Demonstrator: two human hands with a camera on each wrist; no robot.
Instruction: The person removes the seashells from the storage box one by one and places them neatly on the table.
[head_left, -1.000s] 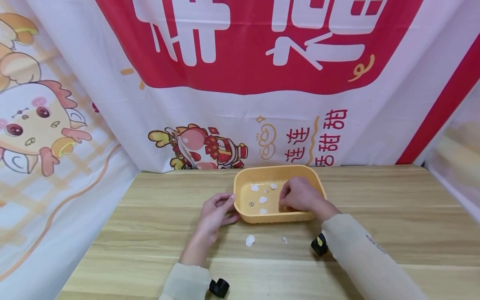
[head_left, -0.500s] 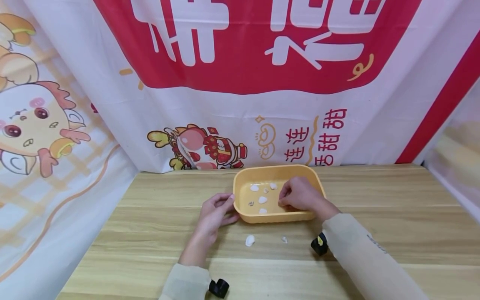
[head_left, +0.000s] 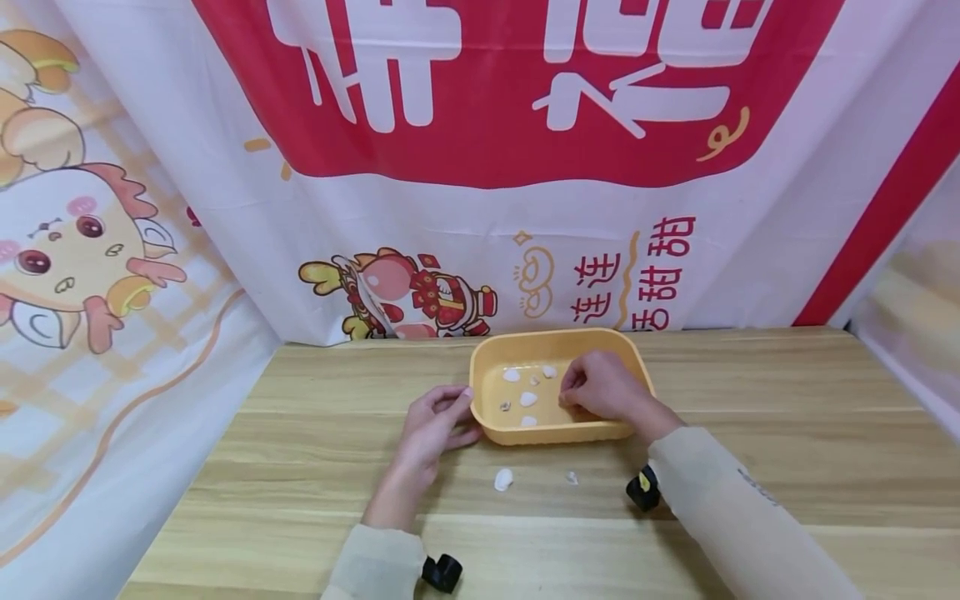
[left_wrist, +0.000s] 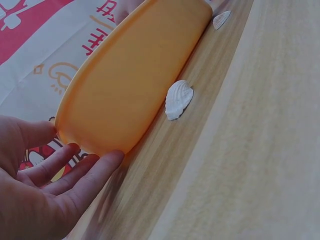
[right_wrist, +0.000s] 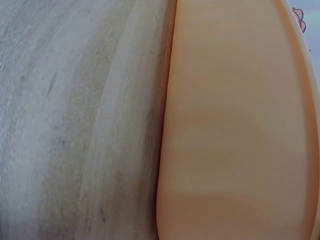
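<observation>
A yellow-orange plastic basin [head_left: 555, 435] stands near the back of the wooden table, with several white seashells [head_left: 528, 399] and a small darker shell [head_left: 506, 407] spread on its floor. My left hand [head_left: 431, 425] touches the basin's left end from outside; in the left wrist view the straight fingers [left_wrist: 95, 180] press on the wall, the thumb at the rim. My right hand [head_left: 603, 386] reaches over the front rim into the basin's right part, fingers curled and fingertips low near the floor. I cannot tell what it pinches, since the hand covers it. The right wrist view shows only the basin's wall [right_wrist: 240, 125].
A ribbed white shell [head_left: 503, 479] lies on the table in front of the basin, and a smaller shell [head_left: 572, 477] lies to its right. Behind the basin hangs a printed red and white cloth [head_left: 420, 208]. Wrist cameras [head_left: 442, 573] sit at both sleeves.
Both hands stay nearly in place. The right fingers shift slightly inside the basin, and an orange-brown bit seen under them a second ago no longer shows.
</observation>
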